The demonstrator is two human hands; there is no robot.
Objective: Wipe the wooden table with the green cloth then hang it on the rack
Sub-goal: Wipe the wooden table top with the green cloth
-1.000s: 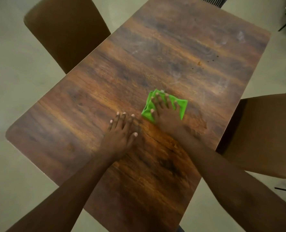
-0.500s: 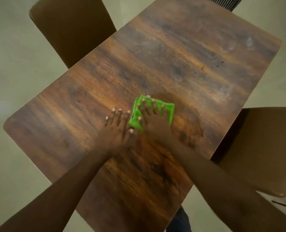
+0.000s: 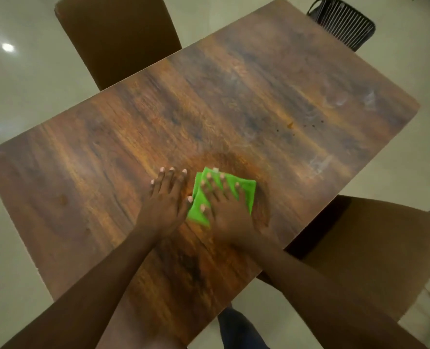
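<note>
A folded green cloth (image 3: 244, 191) lies flat on the dark wooden table (image 3: 234, 96), near its right edge. My right hand (image 3: 224, 210) presses down on the cloth with fingers spread over it. My left hand (image 3: 167, 197) rests flat on the bare wood right beside the cloth, its thumb touching the cloth's left edge, holding nothing. Pale smears and a few small dark spots (image 3: 312, 125) mark the far right part of the tabletop. No rack for hanging is in view.
A brown chair (image 3: 115, 34) stands at the table's far left side and a tan chair (image 3: 375, 250) at its right side. A black slatted object (image 3: 345, 21) sits beyond the far corner. Pale tiled floor (image 3: 20, 79) surrounds the table.
My right hand slid the cloth leftward across the wood until it met my left hand's thumb. My left hand stayed flat on the table. The view shifted, showing more of the far end.
</note>
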